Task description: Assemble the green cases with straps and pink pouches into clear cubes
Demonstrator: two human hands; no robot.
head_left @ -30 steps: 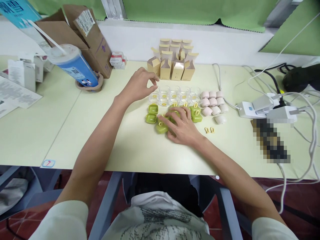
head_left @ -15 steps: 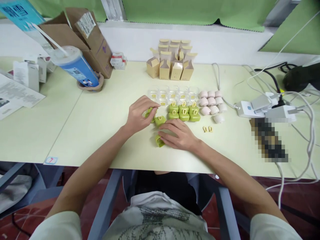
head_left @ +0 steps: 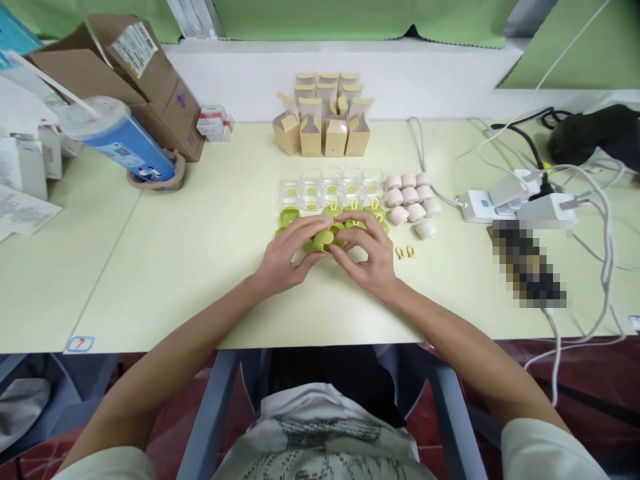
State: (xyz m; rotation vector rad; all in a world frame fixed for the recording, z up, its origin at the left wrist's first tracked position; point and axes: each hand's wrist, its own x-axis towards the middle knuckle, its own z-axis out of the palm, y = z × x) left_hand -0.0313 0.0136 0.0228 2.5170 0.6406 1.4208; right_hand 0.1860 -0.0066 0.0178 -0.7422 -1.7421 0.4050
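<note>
A small green rounded case [head_left: 324, 241] is raised just above the table between my hands, its hollow side partly showing. My left hand [head_left: 286, 259] is closed on its left side, thumb below and fingers above. From the right, my right hand [head_left: 369, 259] pinches the same case with thumb and fingertips. Behind the fingers lie more green cases with yellow loops [head_left: 375, 205], partly covered by my hands. An open green case [head_left: 289, 216] sits beyond my left fingers. To the right of my right hand are two small yellow loops [head_left: 405, 253] on the table.
Clear plastic cups [head_left: 332, 180] stand in rows past the green cases, beside several pale pink rounded pieces [head_left: 409, 195]. Open tan boxes [head_left: 311, 137] line the wall. A blue cup [head_left: 125, 147] and brown carton [head_left: 170, 100] stand left; a power strip [head_left: 487, 205] with cables lies right.
My hands have come together in the middle, and the green case that lay by my right hand is now lifted between them. The view has shifted slightly to the right.
</note>
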